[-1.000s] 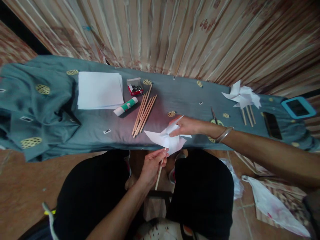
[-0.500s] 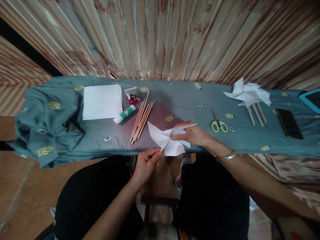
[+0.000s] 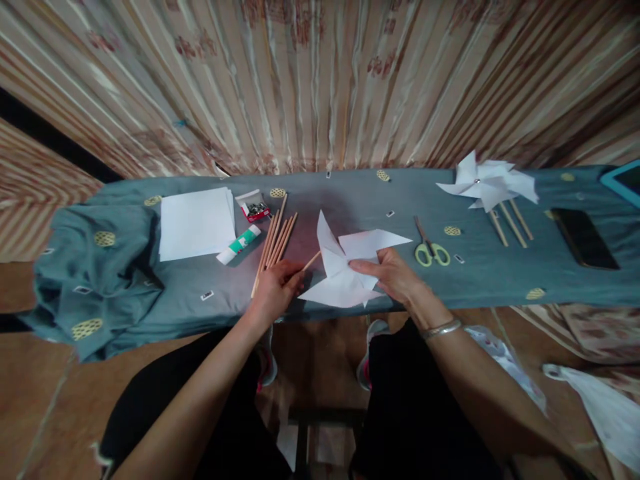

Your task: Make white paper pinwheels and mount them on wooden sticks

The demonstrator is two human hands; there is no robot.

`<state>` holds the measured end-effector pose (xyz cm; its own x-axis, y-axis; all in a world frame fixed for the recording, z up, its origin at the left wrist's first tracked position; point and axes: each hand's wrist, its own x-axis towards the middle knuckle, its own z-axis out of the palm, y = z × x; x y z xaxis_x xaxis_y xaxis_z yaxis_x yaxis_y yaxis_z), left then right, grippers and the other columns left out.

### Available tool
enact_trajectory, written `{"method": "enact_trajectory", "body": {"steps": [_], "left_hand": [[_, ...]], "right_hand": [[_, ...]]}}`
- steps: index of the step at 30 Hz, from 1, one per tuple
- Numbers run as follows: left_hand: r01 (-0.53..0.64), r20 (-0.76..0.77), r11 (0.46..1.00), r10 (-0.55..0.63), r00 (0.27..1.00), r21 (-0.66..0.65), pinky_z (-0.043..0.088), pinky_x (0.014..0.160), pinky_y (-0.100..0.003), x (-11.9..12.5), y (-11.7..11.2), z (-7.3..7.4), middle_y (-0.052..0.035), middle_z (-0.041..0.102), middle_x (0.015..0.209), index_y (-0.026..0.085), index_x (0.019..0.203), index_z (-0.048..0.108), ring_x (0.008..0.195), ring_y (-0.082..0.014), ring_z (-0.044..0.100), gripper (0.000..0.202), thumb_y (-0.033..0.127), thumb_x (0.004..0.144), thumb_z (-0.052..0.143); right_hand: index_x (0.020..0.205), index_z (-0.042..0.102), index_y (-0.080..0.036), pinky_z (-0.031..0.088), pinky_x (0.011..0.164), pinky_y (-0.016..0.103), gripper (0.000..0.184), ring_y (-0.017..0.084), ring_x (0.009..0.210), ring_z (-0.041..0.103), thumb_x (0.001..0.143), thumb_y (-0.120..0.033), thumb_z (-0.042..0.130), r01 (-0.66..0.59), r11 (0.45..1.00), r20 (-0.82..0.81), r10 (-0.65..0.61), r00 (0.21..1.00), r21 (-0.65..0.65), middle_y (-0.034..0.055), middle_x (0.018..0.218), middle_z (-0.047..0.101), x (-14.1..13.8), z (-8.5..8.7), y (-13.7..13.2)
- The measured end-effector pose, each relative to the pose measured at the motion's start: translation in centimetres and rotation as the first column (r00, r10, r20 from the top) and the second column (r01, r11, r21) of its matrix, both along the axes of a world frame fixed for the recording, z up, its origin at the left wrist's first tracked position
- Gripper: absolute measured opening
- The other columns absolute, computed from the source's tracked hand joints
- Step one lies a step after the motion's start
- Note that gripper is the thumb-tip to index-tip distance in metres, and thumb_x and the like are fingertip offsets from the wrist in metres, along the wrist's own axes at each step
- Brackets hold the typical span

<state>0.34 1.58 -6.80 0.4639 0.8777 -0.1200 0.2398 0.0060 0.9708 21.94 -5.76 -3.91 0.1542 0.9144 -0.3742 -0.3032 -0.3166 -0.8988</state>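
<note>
A white paper pinwheel (image 3: 345, 280) is spread out over the front edge of the table, its pointed blades fanned around the middle. My right hand (image 3: 395, 273) pinches it near the centre from the right, thumb on top and fingers beneath. My left hand (image 3: 277, 287) is closed around a thin wooden stick (image 3: 311, 262), whose tip reaches toward the pinwheel's left blades. Whether the stick joins the pinwheel behind the paper is hidden. Just behind my left hand lie several more wooden sticks (image 3: 277, 233) in a loose bundle.
A paper stack (image 3: 197, 225), a glue stick (image 3: 239, 245) and an open box of pins (image 3: 254, 207) lie left. Rightward are green-handled scissors (image 3: 430, 250), finished pinwheels (image 3: 487, 183), a dark phone (image 3: 584, 238) and a blue-edged device (image 3: 623, 181). A grey-green cloth (image 3: 360, 200) covers the narrow table.
The pinwheel has turned in my hands, its blades now pointing other ways. My left hand has moved left and up with the stick, showing more of it. The camera view has shifted slightly.
</note>
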Motion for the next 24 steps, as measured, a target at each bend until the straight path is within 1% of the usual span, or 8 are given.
{"method": "enact_trajectory", "body": {"steps": [5,10,12,14,16,17,21,24], "left_hand": [[0.104,-0.199,0.937,-0.037,0.979,0.334,0.045,0.071,-0.028,1.2,1.7,-0.3,-0.006,0.065,0.079,0.02,0.097,0.076,0.073,-0.0183,0.059,0.024,0.021,0.075,0.067],[0.14,-0.212,0.9,-0.054,0.976,0.414,0.046,0.087,-0.036,1.6,2.2,-0.5,-0.012,0.068,0.1,0.018,0.102,0.074,0.094,-0.0245,0.061,0.026,0.025,0.081,0.061],[0.054,-0.1,0.939,-0.021,0.995,0.338,0.044,0.094,-0.039,1.9,2.3,0.0,-0.0131,0.069,0.104,0.016,0.098,0.075,0.101,-0.0263,0.06,0.027,0.035,0.082,0.062],[-0.037,0.094,0.992,0.026,0.995,0.117,0.046,0.092,-0.038,2.4,2.0,0.9,-0.0129,0.07,0.102,0.015,0.099,0.074,0.097,-0.0249,0.063,0.039,0.048,0.083,0.061],[0.003,0.281,0.985,0.046,0.959,-0.17,0.05,0.085,-0.036,3.1,1.6,1.8,-0.0115,0.072,0.095,0.014,0.104,0.072,0.088,-0.0231,0.066,0.053,0.059,0.08,0.061],[0.049,0.339,0.965,0.042,0.94,-0.256,0.051,0.08,-0.035,3.5,1.3,2.2,-0.0105,0.073,0.09,0.014,0.103,0.072,0.083,-0.0222,0.067,0.055,0.061,0.075,0.066],[0.099,0.381,0.906,0.073,0.922,-0.413,0.051,0.067,-0.029,4.9,0.6,2.9,-0.0051,0.072,0.07,0.012,0.082,0.074,0.067,-0.0179,0.065,0.047,0.039,0.048,0.09],[0.061,0.39,0.894,0.131,0.911,-0.444,0.052,0.067,-0.03,5.6,0.6,2.7,-0.0041,0.072,0.066,0.011,0.076,0.073,0.064,-0.0174,0.065,0.04,0.03,0.046,0.09]], "right_hand": [[0.075,0.072,-0.015,0.054,0.059,0.028,0.04,0.017,0.059,0.067,0.043,-0.034,0.089,0.068,0.996,-0.039,-0.071,0.997,-0.061,0.0035,0.072,0.076,0.2,-0.5,0.2],[0.075,0.072,-0.016,0.054,0.064,0.028,0.035,0.016,0.062,0.068,0.049,-0.032,0.088,0.071,0.996,-0.05,-0.073,0.996,-0.046,0.0041,0.078,0.077,0.5,-2.0,0.6],[0.078,0.073,-0.016,0.055,0.065,0.029,0.036,0.016,0.064,0.068,0.05,-0.033,0.088,0.066,0.997,-0.053,-0.068,0.996,-0.029,0.0038,0.078,0.077,0.5,-2.4,0.9],[0.081,0.074,-0.016,0.055,0.066,0.029,0.037,0.016,0.065,0.068,0.051,-0.034,0.088,0.056,0.998,-0.031,-0.056,0.998,-0.004,0.0037,0.079,0.077,0.4,-2.6,1.1],[0.082,0.074,-0.016,0.055,0.066,0.03,0.038,0.017,0.067,0.068,0.052,-0.034,0.088,0.039,0.999,0.007,-0.04,0.999,0.017,0.004,0.082,0.077,0.3,-2.5,1.4],[0.083,0.074,-0.016,0.055,0.067,0.03,0.038,0.017,0.068,0.068,0.052,-0.035,0.088,0.031,0.999,0.023,-0.031,0.999,0.019,0.0042,0.083,0.077,0.2,-2.5,1.5],[0.085,0.075,-0.016,0.054,0.068,0.03,0.039,0.017,0.069,0.067,0.054,-0.037,0.087,0.015,1.0,0.068,-0.015,0.998,0.014,0.0051,0.085,0.076,-0.2,-2.1,2.0],[0.084,0.075,-0.014,0.054,0.066,0.031,0.038,0.017,0.067,0.066,0.057,-0.039,0.086,0.007,1.0,0.128,-0.01,0.992,0.021,0.0063,0.083,0.076,-0.3,-2.1,2.3]]}}
